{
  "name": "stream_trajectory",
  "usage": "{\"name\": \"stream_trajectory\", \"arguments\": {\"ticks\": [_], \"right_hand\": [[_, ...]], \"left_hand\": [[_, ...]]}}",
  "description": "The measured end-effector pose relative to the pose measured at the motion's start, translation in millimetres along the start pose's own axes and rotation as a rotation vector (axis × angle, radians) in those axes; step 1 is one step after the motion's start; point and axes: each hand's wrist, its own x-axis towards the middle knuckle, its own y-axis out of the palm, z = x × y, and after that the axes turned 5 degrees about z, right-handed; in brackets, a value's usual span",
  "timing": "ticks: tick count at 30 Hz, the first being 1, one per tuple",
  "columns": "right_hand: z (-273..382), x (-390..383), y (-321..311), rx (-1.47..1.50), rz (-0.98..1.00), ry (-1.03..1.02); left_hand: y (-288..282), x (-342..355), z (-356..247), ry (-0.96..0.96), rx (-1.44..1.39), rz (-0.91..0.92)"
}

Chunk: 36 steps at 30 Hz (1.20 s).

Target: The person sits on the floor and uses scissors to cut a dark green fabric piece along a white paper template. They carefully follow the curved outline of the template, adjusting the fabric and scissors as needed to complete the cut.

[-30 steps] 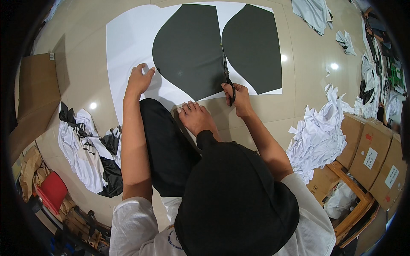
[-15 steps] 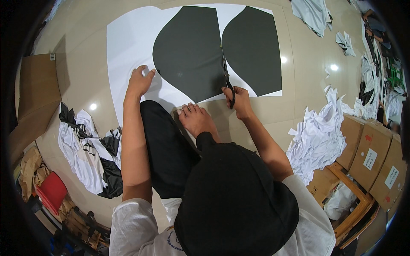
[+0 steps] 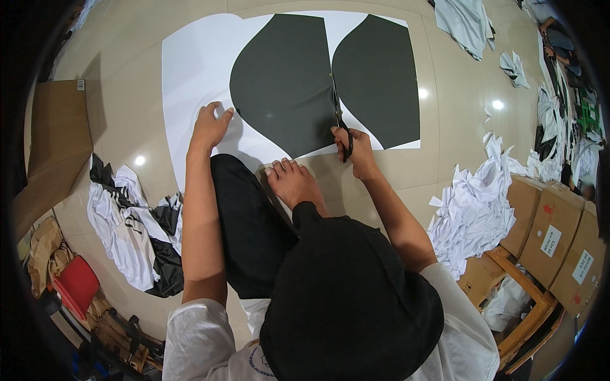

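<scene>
A white sheet (image 3: 190,70) lies on the floor, printed with two dark grey curved shapes, a larger middle one (image 3: 279,76) and a right one (image 3: 381,76). My right hand (image 3: 357,147) grips black-handled scissors (image 3: 344,134) at the lower edge, their blades pointing away from me along the straight side of the middle shape, beside the right shape. My left hand (image 3: 211,127) rests on the white area left of the middle shape, fingers curved and apart, holding nothing. My bare foot (image 3: 295,184) is just below the sheet, between my arms.
A cardboard box (image 3: 57,127) and crumpled white-and-black fabric (image 3: 127,222) lie left, near a red seat (image 3: 73,286). White scraps (image 3: 470,209), stacked cartons (image 3: 549,235) and a wooden frame (image 3: 521,343) are right. Loose cloth (image 3: 460,25) lies upper right, where a co-worker (image 3: 556,44) shows at the edge.
The sheet and surroundings appear slightly lower in the picture. My right hand still grips the scissors at about the same place, and my left hand stays on the white area.
</scene>
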Motion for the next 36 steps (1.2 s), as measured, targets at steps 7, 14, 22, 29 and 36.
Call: {"name": "stream_trajectory", "arguments": {"ticks": [7, 14, 22, 29, 36], "right_hand": [[4, 4, 2, 0.006, 0.011, 0.006], [-3, 10, -1, 0.002, 0.013, -0.015], [-4, 8, -1, -0.001, 0.011, -0.027], [-11, 12, -4, -0.01, -0.004, -0.038], [-7, 8, -3, -0.015, -0.008, -0.028]], "left_hand": [[-1, 2, 1, 0.0, 0.002, 0.012], [1, 3, 4, 0.01, 0.008, -0.003], [0, 4, 4, 0.022, -0.005, -0.001], [-1, 2, 1, 0.008, -0.011, 0.002], [-2, 2, -1, -0.003, -0.004, 0.009]]}}
